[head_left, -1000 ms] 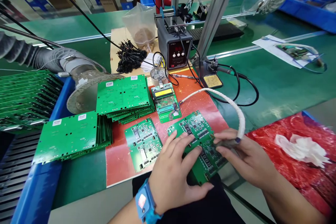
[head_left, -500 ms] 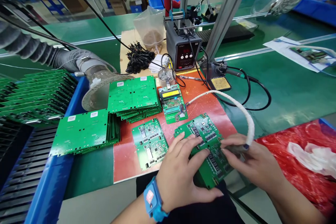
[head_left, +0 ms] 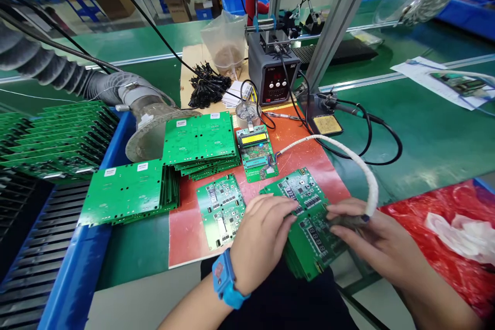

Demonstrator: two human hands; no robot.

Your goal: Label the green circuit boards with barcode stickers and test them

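Note:
A green circuit board with digit displays lies tilted at the table's front edge, other green boards showing beneath it. My left hand, with a blue band at the wrist, is over the board's left side. Its fingers are bent and close together against the board; the thumb is hidden. My right hand pinches a dark grey probe, its tip end over the board's right part. I cannot tell whether it touches. From the probe a white sleeved cable runs to a small board with a yellow screen.
Another circuit board lies on the red mat. Stacked boards stand left, beside a fume hose and a blue crate. Behind are a soldering station and an iron in its stand. Red plastic lies right.
My left hand's fingers have drawn together and its thumb has pulled in from the board's lower edge. The right hand still holds the probe in nearly the same place. The view has shifted slightly.

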